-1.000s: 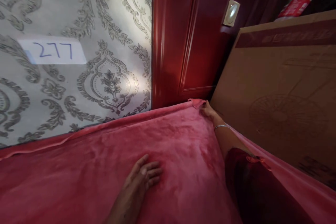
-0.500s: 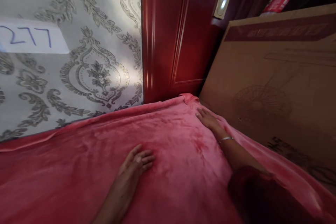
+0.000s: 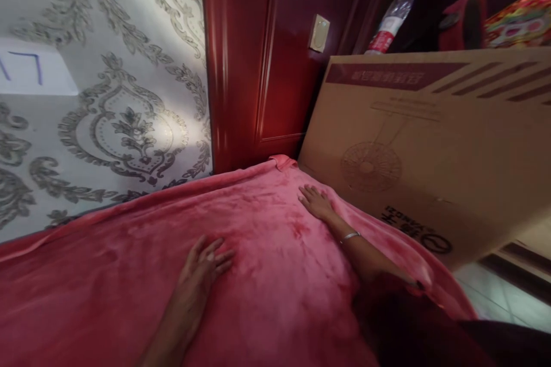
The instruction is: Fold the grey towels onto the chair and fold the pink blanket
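A plush pink-red blanket (image 3: 267, 275) covers the surface in front of me, up to the wall and the far corner. My left hand (image 3: 202, 266) lies flat on it near the middle, fingers spread, holding nothing. My right hand (image 3: 316, 202) rests flat on the blanket close to its far right corner, fingers apart, with a silver bracelet (image 3: 349, 236) on the wrist. A small fold of the blanket (image 3: 282, 160) sits at the corner just beyond that hand.
A large cardboard box (image 3: 430, 143) with a fan drawing stands along the right edge. Behind is a dark red wooden panel (image 3: 258, 57) with a switch (image 3: 319, 33), and patterned wallpaper (image 3: 107, 97) with a paper label (image 3: 30, 71). A bottle (image 3: 394, 14) stands behind the box.
My right hand let go of the blanket's far corner, drew back and now lies flat. The view swung right, showing more of the box and a tiled floor. The left hand stayed put.
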`<control>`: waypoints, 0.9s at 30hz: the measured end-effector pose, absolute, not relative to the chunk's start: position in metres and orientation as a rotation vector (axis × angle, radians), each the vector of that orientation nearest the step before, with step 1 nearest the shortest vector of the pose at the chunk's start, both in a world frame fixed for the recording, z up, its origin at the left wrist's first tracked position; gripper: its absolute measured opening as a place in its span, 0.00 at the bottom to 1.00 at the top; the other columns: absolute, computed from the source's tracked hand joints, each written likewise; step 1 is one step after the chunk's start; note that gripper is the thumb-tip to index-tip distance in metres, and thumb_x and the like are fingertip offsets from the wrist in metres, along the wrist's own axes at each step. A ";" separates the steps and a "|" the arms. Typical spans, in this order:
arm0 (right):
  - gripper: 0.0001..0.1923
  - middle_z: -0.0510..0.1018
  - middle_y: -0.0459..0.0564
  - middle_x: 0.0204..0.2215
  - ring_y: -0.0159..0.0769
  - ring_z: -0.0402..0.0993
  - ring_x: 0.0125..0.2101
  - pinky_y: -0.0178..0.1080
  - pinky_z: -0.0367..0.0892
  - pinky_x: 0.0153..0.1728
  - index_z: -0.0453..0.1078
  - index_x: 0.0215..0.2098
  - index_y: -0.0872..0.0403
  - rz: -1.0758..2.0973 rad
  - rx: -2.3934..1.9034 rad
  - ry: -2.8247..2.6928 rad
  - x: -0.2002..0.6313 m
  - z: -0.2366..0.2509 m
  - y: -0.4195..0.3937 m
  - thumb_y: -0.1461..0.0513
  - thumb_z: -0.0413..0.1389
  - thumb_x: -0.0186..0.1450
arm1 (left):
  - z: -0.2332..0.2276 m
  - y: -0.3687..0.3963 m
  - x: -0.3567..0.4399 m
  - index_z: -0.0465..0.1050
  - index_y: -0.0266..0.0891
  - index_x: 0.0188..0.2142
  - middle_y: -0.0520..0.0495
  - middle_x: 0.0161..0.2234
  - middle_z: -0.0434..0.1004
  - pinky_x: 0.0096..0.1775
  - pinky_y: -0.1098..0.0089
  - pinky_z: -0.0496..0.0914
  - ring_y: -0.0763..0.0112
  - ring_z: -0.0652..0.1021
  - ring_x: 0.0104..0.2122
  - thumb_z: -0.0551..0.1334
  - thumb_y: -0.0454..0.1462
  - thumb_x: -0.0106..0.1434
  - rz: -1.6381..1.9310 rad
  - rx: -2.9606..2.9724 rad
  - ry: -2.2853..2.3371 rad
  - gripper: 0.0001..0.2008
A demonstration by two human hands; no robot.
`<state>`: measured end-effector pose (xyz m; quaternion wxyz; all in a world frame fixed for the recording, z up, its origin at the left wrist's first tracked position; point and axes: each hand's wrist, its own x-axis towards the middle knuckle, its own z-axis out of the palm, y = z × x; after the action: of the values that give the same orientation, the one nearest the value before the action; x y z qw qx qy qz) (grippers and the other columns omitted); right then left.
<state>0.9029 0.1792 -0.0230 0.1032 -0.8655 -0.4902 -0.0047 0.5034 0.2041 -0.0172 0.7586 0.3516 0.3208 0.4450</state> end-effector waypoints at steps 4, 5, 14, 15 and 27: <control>0.25 0.65 0.53 0.68 0.40 0.58 0.68 0.44 0.53 0.67 0.67 0.66 0.51 -0.082 -2.507 -1.387 0.893 -0.018 0.152 0.57 0.45 0.75 | -0.013 0.206 0.504 0.68 0.44 0.51 0.40 0.52 0.79 0.49 0.53 0.74 0.50 0.83 0.44 0.80 0.45 0.41 0.955 0.785 0.694 0.39; 0.24 0.68 0.53 0.66 0.38 0.60 0.67 0.41 0.55 0.66 0.68 0.65 0.52 -0.111 -2.504 -1.346 0.893 -0.016 0.142 0.58 0.45 0.74 | -0.011 0.207 0.504 0.68 0.44 0.50 0.41 0.51 0.80 0.48 0.53 0.74 0.50 0.83 0.44 0.80 0.44 0.41 0.957 0.792 0.687 0.38; 0.25 0.73 0.66 0.57 0.49 0.71 0.57 0.44 0.66 0.57 0.71 0.60 0.61 -0.312 -2.725 -0.655 0.901 -0.005 -0.007 0.65 0.42 0.70 | -0.002 0.207 0.508 0.72 0.44 0.41 0.47 0.43 0.83 0.50 0.55 0.74 0.54 0.82 0.42 0.79 0.42 0.38 0.954 0.787 0.644 0.30; 0.25 0.73 0.69 0.57 0.52 0.72 0.55 0.46 0.68 0.54 0.71 0.60 0.63 -0.308 -2.748 -0.589 0.901 -0.006 -0.020 0.64 0.43 0.70 | -0.001 0.207 0.508 0.72 0.44 0.41 0.47 0.43 0.83 0.51 0.55 0.74 0.54 0.82 0.42 0.78 0.42 0.40 0.952 0.788 0.638 0.28; 0.27 0.75 0.75 0.52 0.61 0.74 0.53 0.54 0.72 0.48 0.72 0.59 0.65 -0.269 -2.809 -0.229 0.895 -0.009 -0.063 0.66 0.40 0.69 | 0.004 0.204 0.502 0.73 0.45 0.39 0.49 0.40 0.83 0.48 0.57 0.77 0.56 0.83 0.41 0.75 0.39 0.49 0.934 0.838 0.582 0.19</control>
<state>0.8949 -0.0631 -0.0089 0.1546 -0.9803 -0.0798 -0.0939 0.5020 0.2038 0.0042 0.7703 0.3863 0.2682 0.4307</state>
